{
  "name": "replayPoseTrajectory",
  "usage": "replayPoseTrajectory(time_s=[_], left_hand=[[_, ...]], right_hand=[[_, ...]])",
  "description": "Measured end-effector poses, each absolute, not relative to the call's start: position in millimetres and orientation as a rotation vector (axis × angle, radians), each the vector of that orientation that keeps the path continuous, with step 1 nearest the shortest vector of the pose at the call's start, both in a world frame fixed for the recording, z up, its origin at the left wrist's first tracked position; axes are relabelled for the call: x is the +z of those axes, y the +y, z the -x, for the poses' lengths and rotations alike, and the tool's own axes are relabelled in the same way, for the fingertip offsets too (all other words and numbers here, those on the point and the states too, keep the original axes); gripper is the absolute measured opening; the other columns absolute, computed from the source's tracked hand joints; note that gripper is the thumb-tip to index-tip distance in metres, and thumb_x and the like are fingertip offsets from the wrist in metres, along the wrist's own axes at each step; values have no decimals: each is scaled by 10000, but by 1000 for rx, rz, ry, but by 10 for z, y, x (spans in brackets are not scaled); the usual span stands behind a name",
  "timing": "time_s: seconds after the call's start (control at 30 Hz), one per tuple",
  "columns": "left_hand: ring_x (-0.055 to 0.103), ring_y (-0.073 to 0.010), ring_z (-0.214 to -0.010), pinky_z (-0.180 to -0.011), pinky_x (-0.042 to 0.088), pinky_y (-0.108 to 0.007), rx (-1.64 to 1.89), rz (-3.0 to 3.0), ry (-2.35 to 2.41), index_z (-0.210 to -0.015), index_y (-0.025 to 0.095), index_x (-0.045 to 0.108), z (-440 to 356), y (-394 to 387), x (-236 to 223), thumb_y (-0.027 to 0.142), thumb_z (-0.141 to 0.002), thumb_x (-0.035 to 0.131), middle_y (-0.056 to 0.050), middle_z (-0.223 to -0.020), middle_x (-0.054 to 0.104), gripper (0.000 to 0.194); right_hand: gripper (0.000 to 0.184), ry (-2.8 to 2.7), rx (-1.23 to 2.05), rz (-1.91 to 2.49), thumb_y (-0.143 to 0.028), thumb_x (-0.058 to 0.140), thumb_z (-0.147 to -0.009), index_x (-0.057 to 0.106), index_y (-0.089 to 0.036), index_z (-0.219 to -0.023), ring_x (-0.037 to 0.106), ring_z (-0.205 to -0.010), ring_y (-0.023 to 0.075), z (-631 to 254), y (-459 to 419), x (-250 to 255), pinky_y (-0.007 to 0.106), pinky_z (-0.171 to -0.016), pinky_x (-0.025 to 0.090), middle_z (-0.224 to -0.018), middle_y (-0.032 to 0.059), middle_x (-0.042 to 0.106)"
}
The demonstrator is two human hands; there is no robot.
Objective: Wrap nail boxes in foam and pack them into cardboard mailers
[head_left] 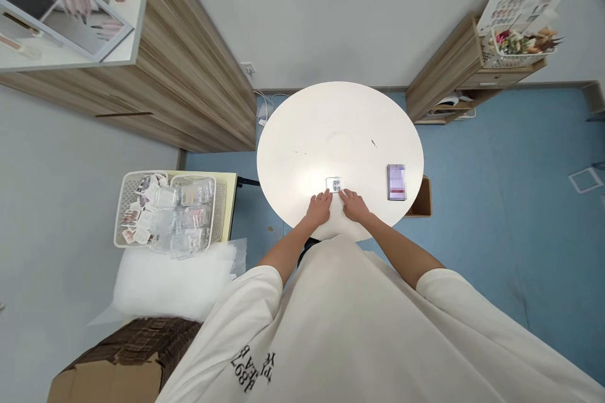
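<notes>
On the white oval table [340, 119], close to its near edge, lies a small flat clear case [333, 184] with several dark grey shapes grouped on its right side; they are too small to make out. My left hand [320, 206] has its closed fingertips at the case's near left edge, and a ring shows on one finger. From the other side, my right hand [354, 206] holds the near right corner with bent fingers. A phone [396, 182] with a lit screen rests to the right of my right hand.
White baskets [220, 214] of clear packs and cards stand at left, above white wrapping [170, 283] and a cardboard box [108, 381]. Wooden cabinets [203, 75] flank the table's far side. A brown bin [422, 198] sits beneath its right edge.
</notes>
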State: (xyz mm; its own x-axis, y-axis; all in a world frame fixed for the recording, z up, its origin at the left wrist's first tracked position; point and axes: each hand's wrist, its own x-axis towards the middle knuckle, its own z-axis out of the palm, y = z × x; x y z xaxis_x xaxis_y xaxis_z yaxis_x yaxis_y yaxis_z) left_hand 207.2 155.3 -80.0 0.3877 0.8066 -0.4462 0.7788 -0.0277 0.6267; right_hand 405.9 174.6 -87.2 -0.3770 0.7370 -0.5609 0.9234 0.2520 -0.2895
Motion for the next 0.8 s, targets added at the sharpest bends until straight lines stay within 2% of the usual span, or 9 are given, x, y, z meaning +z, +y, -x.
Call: replayPoseTrajectory(time_s=[0.13, 0.4, 0.8], left_hand=[[227, -363, -1537, -1234, 113, -555, -8, -1836, 1376, -1567, 210, 343, -1991, 1571, -796, 119, -848, 483, -106, -1693, 231, 738], [223, -365, -1535, -1234, 107, -559, 16, -1804, 1437, -1580, 228, 325, -1545, 1520, -799, 144, -853, 483, -86, -1696, 228, 748], [235, -370, -1524, -1229, 118, -554, -9, -1781, 1575, -1604, 226, 287, -597, 1504, -875, 158, -876, 472, -95, -1692, 237, 754]], right_hand=[[693, 2239, -782, -1537, -230, 416, -940, 275, -114, -1609, 263, -1485, 326, -3944, 1765, -852, 456, -1171, 275, -1659, 168, 270], [678, 2268, -773, -1463, -237, 427, -935, 313, -102, -1590, 289, -1470, 331, -3469, 1800, -827, 456, -1172, 252, -1638, 185, 306], [722, 2296, -822, -1378, -267, 431, -938, 241, -144, -1623, 255, -1493, 329, -2466, 1852, -878, 468, -1181, 242, -1661, 158, 271]])
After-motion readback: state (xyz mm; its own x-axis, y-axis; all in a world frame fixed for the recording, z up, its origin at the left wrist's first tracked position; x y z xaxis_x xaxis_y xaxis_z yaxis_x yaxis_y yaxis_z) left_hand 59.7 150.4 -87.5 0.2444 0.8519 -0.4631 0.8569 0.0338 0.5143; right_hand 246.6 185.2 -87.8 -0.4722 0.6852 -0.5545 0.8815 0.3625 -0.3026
